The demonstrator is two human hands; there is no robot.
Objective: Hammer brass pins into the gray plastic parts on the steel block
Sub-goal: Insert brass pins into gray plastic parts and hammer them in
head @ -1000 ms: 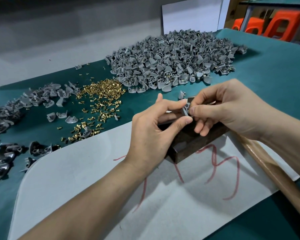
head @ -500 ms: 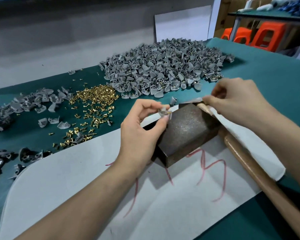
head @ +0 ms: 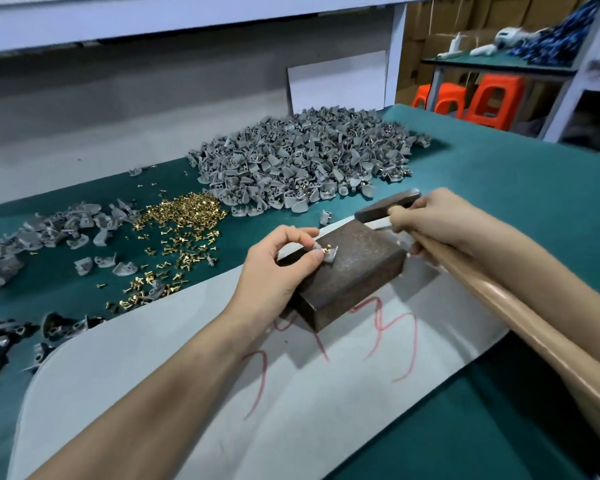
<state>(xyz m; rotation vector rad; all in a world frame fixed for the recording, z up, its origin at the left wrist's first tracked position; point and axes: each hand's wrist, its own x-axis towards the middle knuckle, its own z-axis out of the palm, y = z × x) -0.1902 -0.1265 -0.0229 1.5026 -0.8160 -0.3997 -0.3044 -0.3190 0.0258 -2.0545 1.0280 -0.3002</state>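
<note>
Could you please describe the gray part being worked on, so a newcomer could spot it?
Find the rusty steel block on the white sheet. At its left edge the left hand pinches one gray part. The only part on the block, it has a brass pin standing up.

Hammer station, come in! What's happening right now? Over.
Left hand pinches gray part on steel block, brass pin upright. Right hand grips hammer. Nothing over pin.

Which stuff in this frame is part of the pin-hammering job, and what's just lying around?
In the job: left hand pinching gray part with brass pin, on steel block; right hand gripping hammer; brass pin pile; gray parts heap.
Lying about: orange stools, white panel, dark parts at left edge.
</note>
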